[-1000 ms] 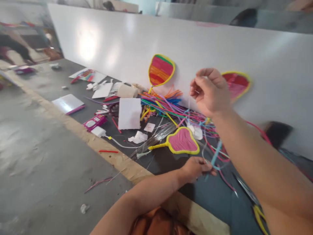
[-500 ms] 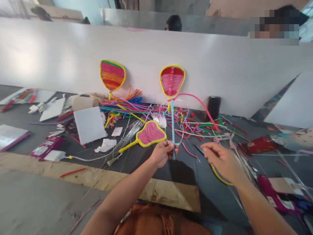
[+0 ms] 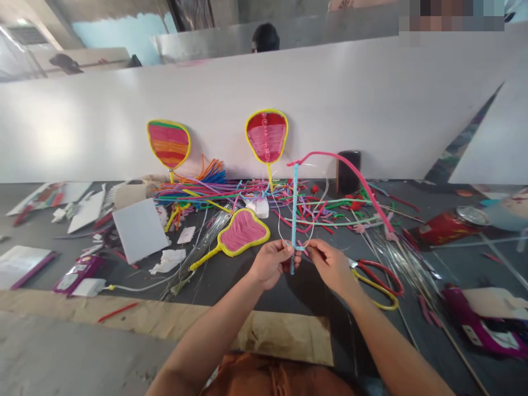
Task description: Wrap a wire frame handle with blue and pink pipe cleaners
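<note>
My left hand is closed around the lower part of an upright stick wrapped in light blue pipe cleaner. A thin pale wire loop bows out on both sides of that stick, forming an unfilled hand-fan frame. From its top a pink pipe cleaner arches down to the right. My right hand pinches the right end of the short light blue crosspiece, where a small pinkish bit shows at the fingertips. Just left of the hands lies a pink hand fan with yellow edging. Scissors lie beyond my right hand.
Two more yellow-edged fans, one striped and one red and pink, lean on the white board. Loose pipe cleaners are piled behind. A purple glue gun, red can and dark phone-like block stand around.
My right hand has come left from beside the scissors to the crosspiece, and the scissors now show more fully. My left hand keeps its hold. The camera view has tilted.
</note>
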Available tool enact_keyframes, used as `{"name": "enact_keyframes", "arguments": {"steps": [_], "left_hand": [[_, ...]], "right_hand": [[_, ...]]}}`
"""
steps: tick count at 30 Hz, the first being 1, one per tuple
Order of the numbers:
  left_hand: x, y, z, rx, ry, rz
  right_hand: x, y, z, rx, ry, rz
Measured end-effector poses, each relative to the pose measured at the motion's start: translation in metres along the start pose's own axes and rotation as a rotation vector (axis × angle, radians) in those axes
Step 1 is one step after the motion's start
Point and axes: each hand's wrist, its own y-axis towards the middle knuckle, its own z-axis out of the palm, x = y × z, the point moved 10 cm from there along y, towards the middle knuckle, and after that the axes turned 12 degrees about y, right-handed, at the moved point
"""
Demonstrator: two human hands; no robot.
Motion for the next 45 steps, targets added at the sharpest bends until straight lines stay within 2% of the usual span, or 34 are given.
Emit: {"name": "enact_keyframes", "arguments": {"steps": [7,15,20,27,34,39,45], "left_hand": [[0.013,0.008,0.003,-0.018,-0.027,-0.068],[0.026,0.009,0.003,-0.017,-0.06,-0.158],[0.031,0.01,0.006,0.022,-0.107,-0.192],[0.045,0.007,0.012,0.109,-0.146,-0.277],[0.05,0.005,0.017,0.15,-0.197,-0.314],[0.056,0.002,0.022,0.181,-0.232,-0.351],[0.056,-0.001,0.028,0.221,-0.213,-0.37]], "right_hand": [[-0.018,0.001,0.005,0.021,0.034,0.028],[-0.024,0.0,0.006,0.054,0.05,-0.027],[-0.025,0.0,0.001,0.03,0.069,-0.064],[-0.027,-0.002,0.003,0.11,0.11,-0.124],[-0.019,-0.002,-0.004,0.181,0.072,-0.216],[-0.011,-0.001,-0.012,0.173,0.034,-0.24],[-0.003,-0.006,-0.006,0.224,-0.02,-0.321]]}}
